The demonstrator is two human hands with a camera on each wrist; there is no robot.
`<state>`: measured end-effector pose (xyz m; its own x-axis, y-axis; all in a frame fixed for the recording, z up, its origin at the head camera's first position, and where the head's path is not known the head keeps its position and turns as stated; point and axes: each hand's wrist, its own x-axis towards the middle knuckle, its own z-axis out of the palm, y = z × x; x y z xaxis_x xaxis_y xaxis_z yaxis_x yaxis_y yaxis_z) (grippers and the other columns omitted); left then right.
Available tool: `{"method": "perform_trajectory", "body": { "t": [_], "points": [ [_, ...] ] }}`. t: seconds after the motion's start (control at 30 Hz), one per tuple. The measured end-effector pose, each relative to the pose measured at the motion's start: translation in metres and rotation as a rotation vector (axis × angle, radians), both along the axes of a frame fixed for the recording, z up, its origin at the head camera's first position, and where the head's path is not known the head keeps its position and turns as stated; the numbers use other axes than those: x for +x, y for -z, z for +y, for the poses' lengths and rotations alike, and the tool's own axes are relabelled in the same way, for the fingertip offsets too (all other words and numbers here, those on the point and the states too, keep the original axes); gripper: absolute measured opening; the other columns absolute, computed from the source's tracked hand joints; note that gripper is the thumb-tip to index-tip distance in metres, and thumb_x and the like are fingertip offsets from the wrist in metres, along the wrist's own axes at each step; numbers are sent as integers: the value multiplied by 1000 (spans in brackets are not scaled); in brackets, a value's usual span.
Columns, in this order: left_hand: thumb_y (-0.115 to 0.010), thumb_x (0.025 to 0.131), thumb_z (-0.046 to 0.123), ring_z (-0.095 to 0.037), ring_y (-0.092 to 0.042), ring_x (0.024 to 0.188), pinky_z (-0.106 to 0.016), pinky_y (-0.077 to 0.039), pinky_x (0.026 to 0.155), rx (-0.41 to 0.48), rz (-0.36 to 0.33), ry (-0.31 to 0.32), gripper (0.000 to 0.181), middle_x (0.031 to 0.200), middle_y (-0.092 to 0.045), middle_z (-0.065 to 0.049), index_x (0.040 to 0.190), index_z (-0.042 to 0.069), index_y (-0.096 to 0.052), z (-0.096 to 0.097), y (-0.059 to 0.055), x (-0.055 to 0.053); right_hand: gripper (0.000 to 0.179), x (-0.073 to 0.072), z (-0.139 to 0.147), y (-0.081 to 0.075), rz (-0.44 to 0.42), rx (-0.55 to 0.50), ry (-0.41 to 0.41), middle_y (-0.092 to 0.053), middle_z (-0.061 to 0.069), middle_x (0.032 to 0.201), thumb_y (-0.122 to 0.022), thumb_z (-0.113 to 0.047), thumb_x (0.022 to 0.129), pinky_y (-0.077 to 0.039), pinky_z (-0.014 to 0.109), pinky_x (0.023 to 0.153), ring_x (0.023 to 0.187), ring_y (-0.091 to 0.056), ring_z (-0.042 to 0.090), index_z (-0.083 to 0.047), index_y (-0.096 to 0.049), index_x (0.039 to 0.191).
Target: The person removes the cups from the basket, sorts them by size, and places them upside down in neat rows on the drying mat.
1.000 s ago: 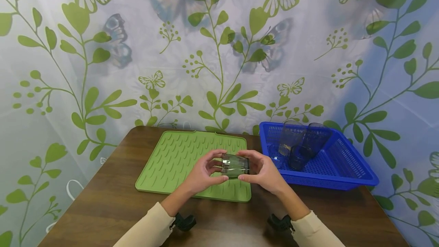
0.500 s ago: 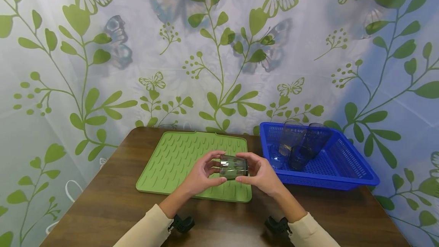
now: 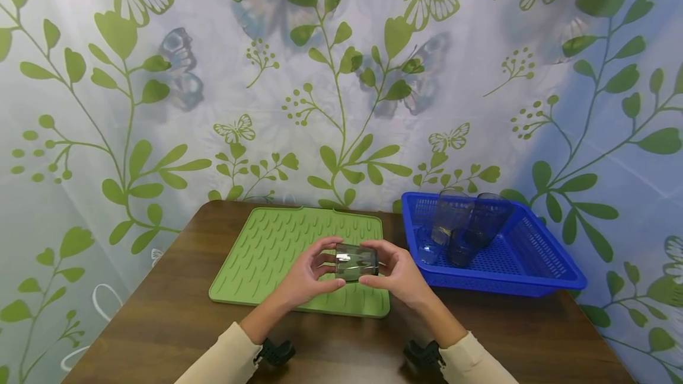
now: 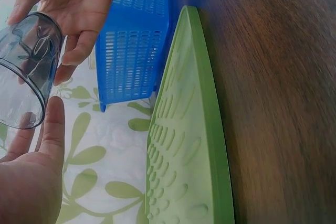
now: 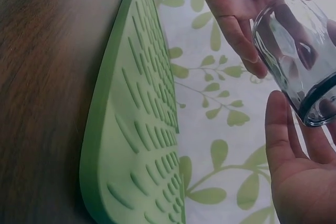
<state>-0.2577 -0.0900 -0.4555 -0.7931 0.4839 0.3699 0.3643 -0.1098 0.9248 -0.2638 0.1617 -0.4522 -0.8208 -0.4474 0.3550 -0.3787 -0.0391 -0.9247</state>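
A small smoky-tinted drinking glass (image 3: pixel 356 264) lies sideways in the air between both hands, over the right part of the green ridged drying mat (image 3: pixel 261 259). Its mouth points toward the left hand (image 3: pixel 309 274), and its thick base (image 5: pixel 320 103) is on the right hand's side. In the head view the left hand holds the rim end with curled fingers and thumb. The right hand (image 3: pixel 400 271) grips the base end likewise. The left wrist view shows the rim (image 4: pixel 31 90) close to the left fingertips (image 4: pixel 53 114).
A blue plastic basket (image 3: pixel 533 282) stands right of the mat, with several tinted glasses (image 3: pixel 453 218) leaning together in its left half. Brown wooden tabletop (image 3: pixel 341 348) runs in front of the mat. Behind hangs a leaf-and-butterfly curtain (image 3: pixel 341 76). A white cord (image 3: pixel 98 301) shows at the left.
Both hands and the glass have shifted slightly left. The glass remains sideways in both hands, and the head view has moved a little.
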Motion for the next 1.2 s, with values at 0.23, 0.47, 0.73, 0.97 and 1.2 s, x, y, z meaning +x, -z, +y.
{"method": "perform_trajectory", "body": {
  "t": [0.23, 0.47, 0.73, 0.97, 1.2],
  "points": [
    [-80, 86, 2, -42, -57, 125, -32, -56, 101, -11, -14, -31, 76, 146, -46, -19, 151, 16, -44, -10, 3, 1, 63, -4, -7, 4, -25, -25, 0, -61, 24, 135, -85, -7, 84, -60, 30, 90, 106, -68, 15, -1, -57, 140],
    [-81, 86, 1, -44, -58, 122, -51, -54, 101, -51, 30, -88, 77, 146, -47, -23, 151, 13, -43, -29, 7, 0, 65, -8, -14, 6, -55, -22, 13, -64, 21, 131, -86, -7, 83, -61, 29, 86, 104, -70, 15, -1, -56, 141],
    [-84, 86, 13, -33, -59, 121, -47, -54, 101, -233, 95, -182, 75, 144, -52, -13, 150, 20, -45, -55, 16, -1, 68, -16, -23, 11, -97, -23, 21, -64, 20, 132, -87, -7, 82, -61, 30, 89, 107, -69, 14, 2, -55, 142],
    [-83, 88, 26, -39, -56, 125, -50, -53, 103, -394, 148, -279, 69, 142, -56, -10, 147, 20, -48, -76, 23, -1, 69, -24, -29, 14, -134, 3, 42, -65, 17, 130, -87, -9, 82, -60, 30, 89, 109, -70, 20, 0, -56, 143],
    [-79, 92, 28, -41, -53, 128, -54, -50, 103, -498, 176, -354, 63, 144, -55, -11, 146, 15, -50, -103, 26, 3, 67, -32, -32, 18, -136, 35, 36, -61, 25, 133, -86, -12, 83, -60, 29, 85, 113, -67, 35, -6, -57, 144]
  ]
}}
